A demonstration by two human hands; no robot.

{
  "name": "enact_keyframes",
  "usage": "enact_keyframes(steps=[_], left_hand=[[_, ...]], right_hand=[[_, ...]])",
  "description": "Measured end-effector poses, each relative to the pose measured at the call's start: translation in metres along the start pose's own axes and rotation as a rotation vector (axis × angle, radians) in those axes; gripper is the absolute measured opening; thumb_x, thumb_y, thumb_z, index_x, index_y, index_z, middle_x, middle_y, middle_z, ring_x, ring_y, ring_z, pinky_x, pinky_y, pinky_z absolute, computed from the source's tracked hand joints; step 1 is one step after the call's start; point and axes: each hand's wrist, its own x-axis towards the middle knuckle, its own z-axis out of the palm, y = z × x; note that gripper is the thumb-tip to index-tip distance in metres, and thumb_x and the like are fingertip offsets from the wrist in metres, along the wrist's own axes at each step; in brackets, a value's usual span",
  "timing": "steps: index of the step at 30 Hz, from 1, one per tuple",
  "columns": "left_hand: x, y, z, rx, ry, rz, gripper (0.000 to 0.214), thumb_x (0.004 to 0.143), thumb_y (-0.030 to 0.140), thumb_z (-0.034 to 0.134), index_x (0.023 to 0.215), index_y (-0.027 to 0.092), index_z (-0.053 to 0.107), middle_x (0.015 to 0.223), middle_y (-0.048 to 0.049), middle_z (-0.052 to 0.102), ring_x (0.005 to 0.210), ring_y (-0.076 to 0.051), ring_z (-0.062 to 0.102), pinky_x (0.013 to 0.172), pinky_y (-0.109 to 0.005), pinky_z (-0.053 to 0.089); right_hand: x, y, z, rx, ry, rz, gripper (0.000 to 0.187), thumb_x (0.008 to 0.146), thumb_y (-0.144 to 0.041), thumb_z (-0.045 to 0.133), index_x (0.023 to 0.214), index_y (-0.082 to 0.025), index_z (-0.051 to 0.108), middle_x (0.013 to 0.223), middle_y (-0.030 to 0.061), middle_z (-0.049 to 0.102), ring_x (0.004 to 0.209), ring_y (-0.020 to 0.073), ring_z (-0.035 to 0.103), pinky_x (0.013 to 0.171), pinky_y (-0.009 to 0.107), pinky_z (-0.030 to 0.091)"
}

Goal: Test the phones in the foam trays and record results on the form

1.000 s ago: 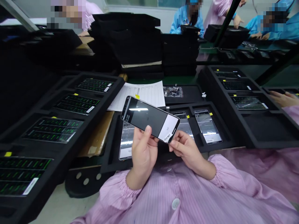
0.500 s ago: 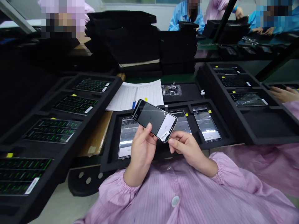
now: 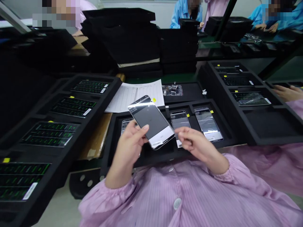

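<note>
My left hand (image 3: 129, 143) grips a phone screen panel (image 3: 151, 121), dark glass with a white lower end and a small yellow tab at its top corner, thumb on its face. It is held tilted above a black foam tray (image 3: 220, 112). My right hand (image 3: 195, 143) hovers just right of the panel's white end, fingers loosely curled, not touching it and holding nothing I can see. Two more panels (image 3: 180, 123) lie in the tray's slots right of the hands; a third is partly hidden behind my left hand.
A long black tray (image 3: 35, 151) of green-lined panels runs along the left. Another tray (image 3: 272, 126) with panels sits at right, a co-worker's hand (image 3: 285, 93) on its edge. A paper form (image 3: 136, 94) lies behind. Stacked black trays (image 3: 132, 41) and several people stand beyond.
The panel has swung from lying crosswise to pointing away from me and moved left. My right hand has let go of its white end. The camera has dipped slightly.
</note>
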Motion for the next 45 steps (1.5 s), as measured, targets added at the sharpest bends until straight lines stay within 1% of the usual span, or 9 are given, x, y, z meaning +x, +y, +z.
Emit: enact_keyframes(steps=[3, 7, 12, 17, 23, 28, 32, 39, 45], left_hand=[[0.011, 0.007, -0.024, 0.168, -0.033, -0.103, 0.055, 0.063, 0.026, 0.088, 0.11, 0.02, 0.059, 0.084, -0.0047, 0.074, 0.059, -0.016, 0.065, 0.045, -0.021, 0.048], [0.023, -0.005, -0.03, 0.401, -0.131, -0.131, 0.043, 0.069, 0.028, 0.081, 0.109, 0.02, 0.067, 0.099, -0.0119, 0.074, 0.075, -0.025, 0.071, 0.053, -0.03, 0.055], [0.02, -0.03, 0.007, 0.836, 0.068, 0.453, 0.04, 0.074, 0.024, 0.073, 0.113, 0.018, 0.07, 0.136, -0.0177, 0.061, 0.14, -0.039, 0.044, 0.117, -0.057, 0.031], [0.007, -0.054, 0.056, 1.009, -0.218, 0.291, 0.056, 0.08, 0.018, 0.061, 0.135, 0.007, 0.055, 0.139, -0.0291, 0.055, 0.14, -0.044, 0.043, 0.114, -0.064, 0.029], [0.01, -0.058, 0.083, 0.476, -0.129, -0.075, 0.064, 0.075, 0.022, 0.073, 0.135, 0.018, 0.051, 0.137, -0.0203, 0.059, 0.131, -0.034, 0.054, 0.109, -0.051, 0.042], [0.025, -0.056, 0.094, 0.238, -0.182, -0.295, 0.036, 0.067, 0.021, 0.079, 0.098, 0.017, 0.063, 0.092, -0.0098, 0.072, 0.082, -0.024, 0.071, 0.066, -0.035, 0.059], [0.028, -0.052, 0.1, 0.196, -0.195, -0.294, 0.033, 0.061, 0.014, 0.079, 0.088, 0.017, 0.06, 0.078, -0.0048, 0.072, 0.065, -0.019, 0.067, 0.052, -0.028, 0.055], [0.015, -0.017, 0.101, 0.024, -0.123, -0.162, 0.033, 0.068, 0.021, 0.075, 0.097, 0.015, 0.061, 0.095, -0.0081, 0.073, 0.08, -0.022, 0.071, 0.063, -0.032, 0.06], [0.005, -0.011, 0.1, 0.007, -0.131, -0.128, 0.036, 0.07, 0.023, 0.076, 0.102, 0.016, 0.06, 0.099, -0.0083, 0.073, 0.085, -0.024, 0.072, 0.067, -0.035, 0.061]], right_hand=[[0.003, -0.015, -0.017, 0.2, 0.172, -0.087, 0.032, 0.069, 0.002, 0.059, 0.093, -0.015, 0.073, 0.096, 0.0059, 0.073, 0.086, 0.0115, 0.07, 0.074, 0.017, 0.06], [0.004, -0.022, -0.029, 0.188, 0.181, -0.141, 0.033, 0.073, 0.004, 0.057, 0.095, -0.014, 0.072, 0.114, 0.0117, 0.072, 0.116, 0.0188, 0.067, 0.102, 0.026, 0.055], [0.003, -0.017, -0.029, 0.144, 0.171, -0.166, 0.017, 0.083, -0.007, 0.065, 0.094, -0.016, 0.074, 0.107, 0.0089, 0.076, 0.107, 0.0177, 0.071, 0.095, 0.024, 0.06], [0.001, -0.015, -0.031, 0.117, 0.188, -0.148, 0.02, 0.076, -0.02, 0.081, 0.095, -0.018, 0.075, 0.089, 0.0037, 0.076, 0.082, 0.0127, 0.073, 0.069, 0.018, 0.062], [-0.008, -0.015, -0.032, 0.099, 0.213, -0.203, 0.022, 0.066, -0.026, 0.087, 0.08, -0.016, 0.073, 0.079, 0.0006, 0.066, 0.06, 0.0059, 0.055, 0.045, 0.013, 0.043], [-0.021, -0.02, -0.033, 0.008, 0.217, -0.26, 0.018, 0.072, -0.031, 0.079, 0.081, -0.019, 0.07, 0.055, -0.0075, 0.045, 0.045, 0.005, 0.027, 0.038, 0.017, 0.017], [-0.037, -0.018, -0.032, -0.057, 0.19, -0.328, 0.013, 0.077, -0.032, 0.07, 0.08, -0.02, 0.066, 0.06, -0.0025, 0.062, 0.04, 0.0045, 0.024, 0.039, 0.02, 0.017], [-0.052, -0.002, -0.021, -0.281, 0.139, -0.423, 0.019, 0.085, -0.031, 0.073, 0.083, -0.022, 0.057, 0.073, 0.0025, 0.075, 0.061, 0.0131, 0.063, 0.056, 0.023, 0.042], [-0.052, 0.0, -0.013, -0.308, 0.138, -0.439, 0.022, 0.087, -0.033, 0.074, 0.083, -0.023, 0.054, 0.072, 0.0017, 0.076, 0.065, 0.0144, 0.067, 0.061, 0.025, 0.045]])
